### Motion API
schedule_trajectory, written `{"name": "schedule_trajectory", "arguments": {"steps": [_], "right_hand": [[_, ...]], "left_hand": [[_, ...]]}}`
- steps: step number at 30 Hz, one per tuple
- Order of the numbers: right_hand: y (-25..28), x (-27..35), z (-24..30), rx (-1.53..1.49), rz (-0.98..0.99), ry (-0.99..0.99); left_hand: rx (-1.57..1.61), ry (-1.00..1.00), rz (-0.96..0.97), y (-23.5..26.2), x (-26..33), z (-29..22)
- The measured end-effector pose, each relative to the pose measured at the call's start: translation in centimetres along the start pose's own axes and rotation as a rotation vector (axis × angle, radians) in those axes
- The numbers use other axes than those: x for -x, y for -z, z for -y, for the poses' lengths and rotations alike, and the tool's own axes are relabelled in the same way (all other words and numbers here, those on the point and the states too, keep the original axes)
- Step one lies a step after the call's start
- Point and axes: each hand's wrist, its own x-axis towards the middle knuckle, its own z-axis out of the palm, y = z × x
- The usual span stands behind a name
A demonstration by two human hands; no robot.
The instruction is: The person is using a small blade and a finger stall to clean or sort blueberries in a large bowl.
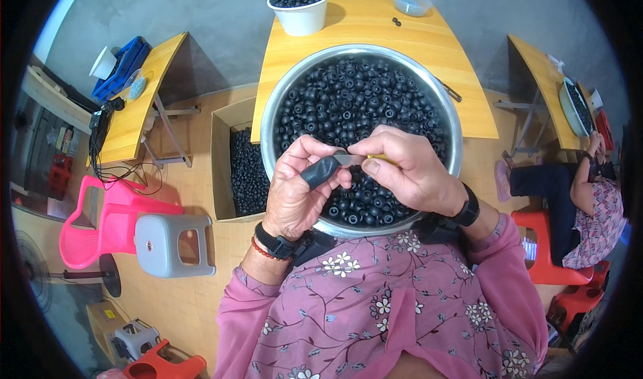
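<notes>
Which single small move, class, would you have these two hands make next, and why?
Probably steady the left hand before working the yellow-handled blade: the right hand grips that tool, and its metal lies very close to the left fingers, over the basin of black pieces.

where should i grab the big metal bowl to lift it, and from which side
Probably by its rim, at opposite points left and right, coming in from both sides. The bowl is round and wide with a raised rim, and it is full of black beads, so a balanced hold should keep it level. Watch the cardboard box near its left side.
</notes>
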Motion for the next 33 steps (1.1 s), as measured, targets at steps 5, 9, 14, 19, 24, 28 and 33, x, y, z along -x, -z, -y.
{"name": "schedule_trajectory", "arguments": {"steps": [5,9,14,19,24,28,33], "right_hand": [[-0.3,0.0,-0.3,0.082,-0.02,0.088],[-0.4,0.0,-0.2,0.131,-0.007,0.114],[-0.3,0.0,-0.3,0.146,-0.01,0.12],[-0.3,0.0,-0.5,0.151,-0.018,0.113],[-0.3,0.0,-0.3,0.127,0.009,0.097],[-0.2,-0.1,-0.2,0.129,0.002,0.077],[1.0,-1.1,-2.1,0.255,-0.106,-0.032]], "left_hand": [[0.006,-0.004,0.013,0.1,0.0,0.0],[0.003,-0.005,0.028,0.3,0.1,0.0],[0.011,0.001,0.019,0.4,0.1,0.1],[0.015,-0.004,0.043,0.6,0.1,0.2],[0.015,-0.009,0.031,0.3,0.1,0.1],[0.0,-0.018,0.022,-0.4,0.0,0.0],[-0.091,-0.083,0.121,-1.2,-0.1,0.2]]}}
